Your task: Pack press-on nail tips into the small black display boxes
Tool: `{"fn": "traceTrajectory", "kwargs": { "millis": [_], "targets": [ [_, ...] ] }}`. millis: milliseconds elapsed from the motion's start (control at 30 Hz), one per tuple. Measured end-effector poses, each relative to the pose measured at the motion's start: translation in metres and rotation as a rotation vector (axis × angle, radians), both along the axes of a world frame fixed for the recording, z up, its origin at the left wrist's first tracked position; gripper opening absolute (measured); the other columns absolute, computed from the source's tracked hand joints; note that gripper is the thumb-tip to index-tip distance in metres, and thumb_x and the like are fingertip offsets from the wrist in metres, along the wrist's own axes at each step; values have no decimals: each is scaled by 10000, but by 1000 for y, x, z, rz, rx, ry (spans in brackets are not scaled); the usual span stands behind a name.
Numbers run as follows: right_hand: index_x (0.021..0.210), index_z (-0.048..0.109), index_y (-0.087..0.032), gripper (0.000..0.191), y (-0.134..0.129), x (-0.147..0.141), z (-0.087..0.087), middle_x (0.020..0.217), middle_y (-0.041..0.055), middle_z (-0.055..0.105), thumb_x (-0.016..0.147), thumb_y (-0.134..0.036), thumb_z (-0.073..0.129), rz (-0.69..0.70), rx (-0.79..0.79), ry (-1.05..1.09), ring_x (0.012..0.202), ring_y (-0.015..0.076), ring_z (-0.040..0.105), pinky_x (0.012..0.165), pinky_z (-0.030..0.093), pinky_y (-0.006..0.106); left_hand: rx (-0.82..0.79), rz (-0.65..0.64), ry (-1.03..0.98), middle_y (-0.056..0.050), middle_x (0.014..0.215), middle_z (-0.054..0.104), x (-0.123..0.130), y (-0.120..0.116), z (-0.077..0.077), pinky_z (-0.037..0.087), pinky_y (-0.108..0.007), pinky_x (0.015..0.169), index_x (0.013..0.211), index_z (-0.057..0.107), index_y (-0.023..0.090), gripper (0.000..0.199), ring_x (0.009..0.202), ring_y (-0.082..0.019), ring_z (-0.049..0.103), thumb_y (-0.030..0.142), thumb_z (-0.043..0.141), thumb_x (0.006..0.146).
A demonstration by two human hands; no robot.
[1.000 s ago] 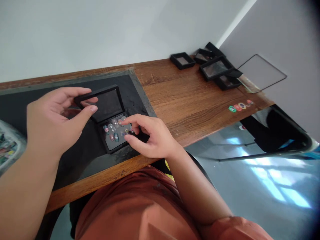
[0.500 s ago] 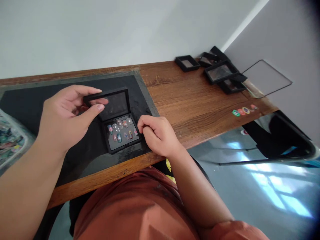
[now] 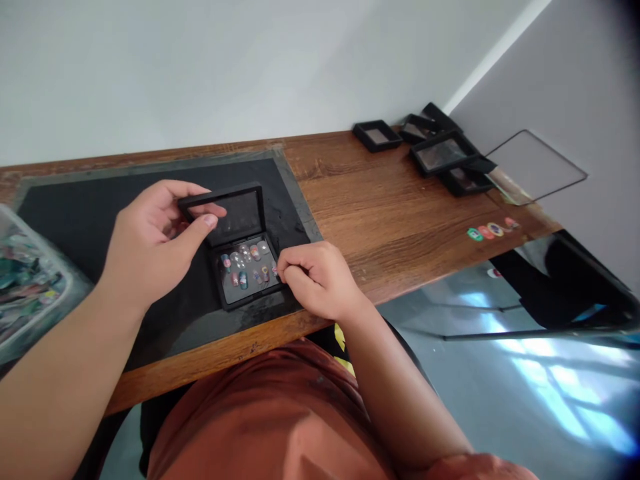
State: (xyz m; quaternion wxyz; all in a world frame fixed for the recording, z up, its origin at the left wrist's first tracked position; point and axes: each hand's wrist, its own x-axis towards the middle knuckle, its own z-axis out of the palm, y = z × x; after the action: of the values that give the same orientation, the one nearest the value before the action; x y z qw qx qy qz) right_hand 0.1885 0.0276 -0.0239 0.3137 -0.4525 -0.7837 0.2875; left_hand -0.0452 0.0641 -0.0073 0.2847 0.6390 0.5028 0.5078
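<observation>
A black display case (image 3: pixel 254 297) stands with its hinged lid raised on the dark mat. Inside it, several decorated press-on nails (image 3: pixel 243 279) lie in rows on a grey pad, some with stars. The case lid's left edge is between the thumb and fingers of my left hand (image 3: pixel 155 240), and the fingers behind show through its clear window. My right hand (image 3: pixel 320 277) is curled closed at the case's right edge, against or just over the end nail. Its fingertips are hidden, so I cannot tell what they pinch.
A clear plastic tub (image 3: pixel 70 293) full of small packets stands at the left. Several black cases (image 3: pixel 443 152) are heaped at the back right by the wall. Round colourful stickers (image 3: pixel 485 232) lie near the table's right end. The dark mat (image 3: pixel 165 333) reaches the front edge.
The view has shifted slightly, so everything sits a little lower and to the right. My right fingers now cover part of the end nail. My left hand keeps hold of the lid.
</observation>
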Motion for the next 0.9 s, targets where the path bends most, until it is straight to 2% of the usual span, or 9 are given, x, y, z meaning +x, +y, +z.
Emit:
{"fn": "traceTrajectory", "kwargs": {
  "millis": [167, 433, 900],
  "targets": [
    [628, 658, -190, 286, 0, 0, -3, 637, -9, 681, 829, -174, 456, -33, 5, -24, 625, 124, 617, 619, 341, 267, -47, -30, 11, -36, 976, 793, -2, 1, -3, 584, -285, 745, 1079, 688, 207, 274, 909, -195, 755, 225, 771, 819],
    [665, 704, -200, 305, -1, 2, -6, 666, -3, 724, 838, -193, 453, -63, 2, -21, 625, 145, 639, 642, 396, 272, -63, -115, -43, -28, 956, 793, -1, -1, 1, 566, -284, 762, 1045, 670, 211, 205, 941, -188, 761, 193, 727, 849],
    [631, 646, -198, 287, 0, 2, -5, 580, -7, 615, 824, -206, 435, -57, -1, -18, 564, 139, 537, 625, 341, 282, -55, -140, -47, -29, 928, 792, -2, 3, 0, 547, -279, 727, 1013, 674, 214, 219, 918, -195, 764, 229, 759, 811]
  ]
}}
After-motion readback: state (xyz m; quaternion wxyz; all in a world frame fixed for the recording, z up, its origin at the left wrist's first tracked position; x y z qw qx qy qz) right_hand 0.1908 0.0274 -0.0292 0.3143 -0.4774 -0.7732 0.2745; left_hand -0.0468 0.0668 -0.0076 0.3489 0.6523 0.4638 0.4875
